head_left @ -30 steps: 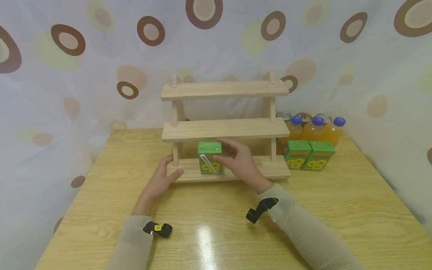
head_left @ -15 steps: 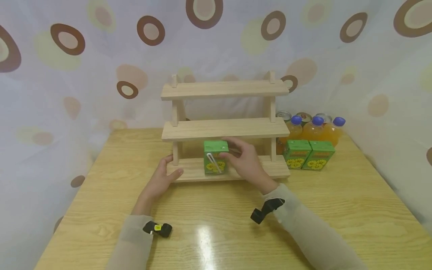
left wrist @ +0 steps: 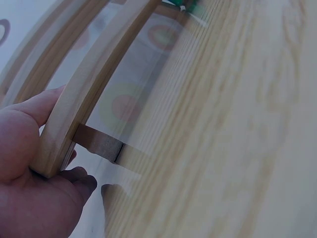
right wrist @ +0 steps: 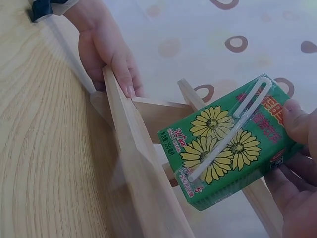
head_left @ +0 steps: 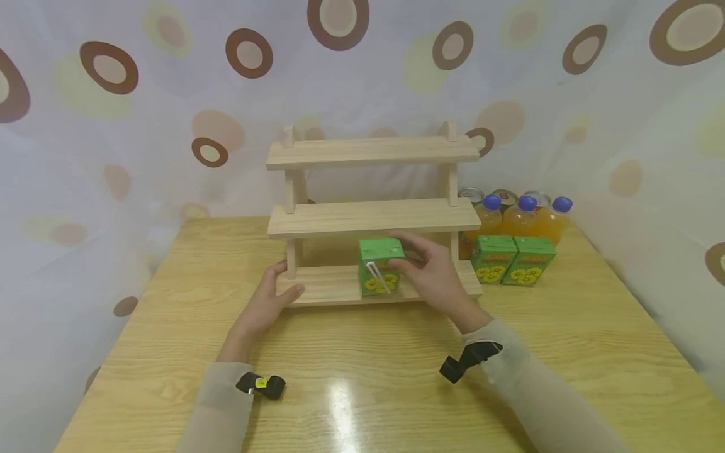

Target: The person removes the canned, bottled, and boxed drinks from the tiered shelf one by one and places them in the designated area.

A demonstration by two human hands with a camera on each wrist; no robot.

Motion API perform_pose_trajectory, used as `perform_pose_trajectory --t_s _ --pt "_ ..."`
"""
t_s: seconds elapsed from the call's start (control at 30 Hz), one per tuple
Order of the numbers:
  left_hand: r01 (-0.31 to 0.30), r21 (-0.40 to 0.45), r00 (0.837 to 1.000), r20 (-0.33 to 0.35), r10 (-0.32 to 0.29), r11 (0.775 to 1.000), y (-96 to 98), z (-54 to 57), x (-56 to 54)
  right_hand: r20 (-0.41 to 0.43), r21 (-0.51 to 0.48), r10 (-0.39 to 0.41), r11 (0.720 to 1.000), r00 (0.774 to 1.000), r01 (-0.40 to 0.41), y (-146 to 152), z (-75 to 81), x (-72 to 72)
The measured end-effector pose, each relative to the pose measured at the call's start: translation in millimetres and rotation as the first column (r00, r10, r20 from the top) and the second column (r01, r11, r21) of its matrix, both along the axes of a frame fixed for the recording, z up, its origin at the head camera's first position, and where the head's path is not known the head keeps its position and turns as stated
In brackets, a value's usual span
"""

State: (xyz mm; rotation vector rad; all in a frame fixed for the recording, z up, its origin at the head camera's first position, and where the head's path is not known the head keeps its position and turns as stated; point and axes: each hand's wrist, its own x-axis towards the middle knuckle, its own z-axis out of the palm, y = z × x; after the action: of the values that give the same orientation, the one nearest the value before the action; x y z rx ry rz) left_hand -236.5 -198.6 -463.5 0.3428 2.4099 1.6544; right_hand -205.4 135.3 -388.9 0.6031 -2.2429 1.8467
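Observation:
My right hand pinches a green drink carton by its right side, thumb in front. The carton stands upright at the bottom tier of a three-tier wooden shelf, a little right of the middle; whether its base touches the board cannot be told. In the right wrist view, yellow flowers and a white bent straw show on the carton's front. At the shelf's lower left end, my left hand grips the bottom board, thumb on one face and fingers on the other.
Right of the shelf, two more green cartons stand side by side. Behind them are three orange drink bottles with blue caps, then several cans. The wooden table meets a patterned cloth at the back.
The right hand has moved rightward along the bottom tier with the carton in its fingers. The left hand keeps its grip on the shelf end. The head view has shifted slightly.

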Motion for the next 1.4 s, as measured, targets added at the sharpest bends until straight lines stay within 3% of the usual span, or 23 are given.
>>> perform_pose_trajectory --t_s 0.4,0.57,0.67,0.8,1.07,1.2,1.4 --pt "0.003 0.009 1.000 0.007 -0.003 1.000 1.2 1.8 1.3 -0.064 -0.005 -0.045 0.999 0.997 0.045 25.4 0.7 10.6" --pt "0.016 0.026 0.999 0.033 -0.017 1.000 5.7 19.3 10.4 -0.088 -0.039 -0.052 0.998 0.995 0.049 39.0 1.4 15.7" --pt "0.016 0.027 1.000 0.024 -0.017 1.000 4.9 16.0 9.1 -0.088 -0.041 -0.061 0.997 0.994 0.058 48.6 2.3 19.1" --pt "0.007 0.025 1.000 0.000 -0.007 1.000 1.2 -1.1 0.7 -0.095 -0.004 -0.102 0.995 0.990 0.102 61.9 3.9 24.3" --pt "0.014 0.041 1.000 -0.005 -0.014 0.999 1.3 -0.8 0.9 -0.100 0.016 -0.163 0.986 0.982 0.166 84.9 4.0 32.4" --pt "0.019 0.046 1.000 0.011 -0.020 0.999 3.2 4.9 3.5 -0.095 0.023 -0.180 0.983 0.979 0.183 95.2 4.8 35.9" --pt "0.028 0.056 0.999 0.033 -0.030 0.998 9.4 28.6 15.7 -0.096 0.081 -0.238 0.966 0.967 0.246 112.2 7.5 45.4"
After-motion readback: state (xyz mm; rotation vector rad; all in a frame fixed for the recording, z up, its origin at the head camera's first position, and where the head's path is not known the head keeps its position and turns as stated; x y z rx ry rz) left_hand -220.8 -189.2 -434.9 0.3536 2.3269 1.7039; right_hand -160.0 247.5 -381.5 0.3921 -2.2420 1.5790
